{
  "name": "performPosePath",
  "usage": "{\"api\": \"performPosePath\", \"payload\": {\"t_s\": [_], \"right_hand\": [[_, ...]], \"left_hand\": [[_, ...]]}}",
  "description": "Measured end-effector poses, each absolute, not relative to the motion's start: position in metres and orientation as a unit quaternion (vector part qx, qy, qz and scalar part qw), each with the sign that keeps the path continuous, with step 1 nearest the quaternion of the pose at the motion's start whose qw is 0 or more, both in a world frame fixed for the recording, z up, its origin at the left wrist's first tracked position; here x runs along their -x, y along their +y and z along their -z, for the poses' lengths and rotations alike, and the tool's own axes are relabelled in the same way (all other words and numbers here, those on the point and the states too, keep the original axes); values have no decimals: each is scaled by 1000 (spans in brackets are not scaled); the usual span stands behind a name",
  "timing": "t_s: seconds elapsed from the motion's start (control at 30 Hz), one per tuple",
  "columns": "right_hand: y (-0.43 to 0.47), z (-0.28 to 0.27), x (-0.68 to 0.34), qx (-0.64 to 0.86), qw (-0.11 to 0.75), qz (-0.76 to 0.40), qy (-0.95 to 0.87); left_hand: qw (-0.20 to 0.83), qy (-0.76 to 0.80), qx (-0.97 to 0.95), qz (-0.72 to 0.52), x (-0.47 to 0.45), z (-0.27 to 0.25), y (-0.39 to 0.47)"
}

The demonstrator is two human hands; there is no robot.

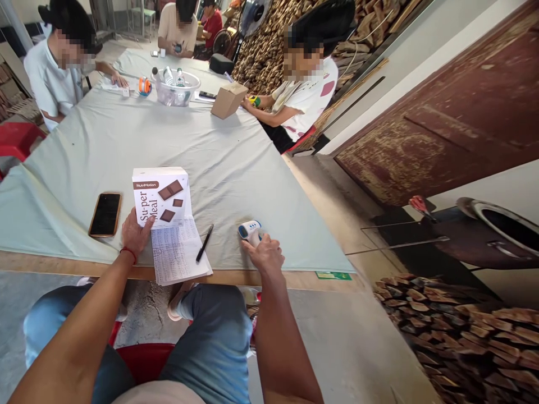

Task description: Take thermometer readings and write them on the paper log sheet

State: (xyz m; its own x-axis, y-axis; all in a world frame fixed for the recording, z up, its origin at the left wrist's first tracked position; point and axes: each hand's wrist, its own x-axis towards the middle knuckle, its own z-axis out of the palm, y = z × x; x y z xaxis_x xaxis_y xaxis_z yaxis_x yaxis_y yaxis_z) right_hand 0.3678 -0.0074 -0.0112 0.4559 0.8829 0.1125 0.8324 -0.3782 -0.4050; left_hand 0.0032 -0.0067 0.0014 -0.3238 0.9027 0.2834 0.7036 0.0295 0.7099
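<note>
My left hand (135,230) grips the lower left corner of a white box (162,197) printed "NutriMotion Su-per Meal" with brown squares, its thumb on the front. Beneath the box lies a sheet of paper (179,252) covered in small writing or print, reaching over the table's near edge. A black pen (204,243) rests on the sheet's right side. My right hand (266,253) is closed round the handle of a white and blue infrared thermometer (250,231), low over the cloth. To the left of my left hand a smartphone (105,214) in an orange-brown case lies with a dark screen.
A pale cloth (202,140) covers the long table. Farther up stand a clear plastic basin (177,92) with bottles, an orange and blue round object (145,86) and a cardboard box (228,100). Several people sit around the far part. Stacked firewood (471,331) lies at right.
</note>
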Motion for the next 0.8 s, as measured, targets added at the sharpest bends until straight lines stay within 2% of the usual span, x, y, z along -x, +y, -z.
{"api": "performPosePath", "payload": {"t_s": [0.1, 0.27, 0.4, 0.6, 0.8], "right_hand": [[-8, 7, -369, 821, 220, -132, -510], [-24, -16, -308, 685, 416, -354, -482], [-37, -32, -236, 557, 478, -531, -423], [-41, -27, -179, 477, 491, -582, -439], [-40, -7, -166, 486, 482, -554, -474]], "left_hand": [[125, 703, -573, -404, -3, -1, -7], [125, 701, -577, -400, -3, -2, -7], [124, 701, -577, -400, -1, -2, -6], [113, 708, -575, -394, 0, 2, -5], [118, 696, -582, -404, 1, 2, -6]]}}
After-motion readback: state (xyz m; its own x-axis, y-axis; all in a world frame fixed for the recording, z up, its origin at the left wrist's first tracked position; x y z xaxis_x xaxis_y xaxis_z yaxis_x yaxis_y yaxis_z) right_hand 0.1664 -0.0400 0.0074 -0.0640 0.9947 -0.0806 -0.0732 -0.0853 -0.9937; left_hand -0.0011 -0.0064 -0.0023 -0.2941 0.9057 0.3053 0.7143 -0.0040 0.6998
